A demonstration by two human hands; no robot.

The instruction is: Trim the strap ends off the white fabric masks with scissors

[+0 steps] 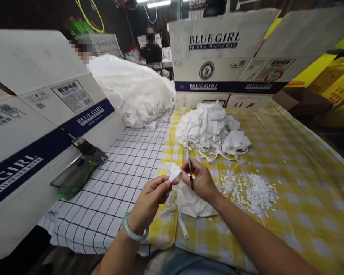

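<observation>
My left hand (151, 198) pinches the edge of a white fabric piece (189, 200) and lifts its corner above the yellow checked cloth (298, 179). A pale green bangle sits on that wrist. My right hand (200, 179) is closed round small scissors (190, 170), blades pointing up, right beside the lifted corner. The rest of the fabric piece, with a loose strap, lies on the cloth below both hands. A pile of white fabric pieces (213, 131) lies just beyond my hands.
Small white offcuts (250, 189) are scattered to the right. A black-and-white grid cloth (123, 172) covers the left side. Blue Girl cardboard boxes (220, 57) wall the table. A dark tool (80, 168) leans left. A bulging white bag (132, 89) sits behind.
</observation>
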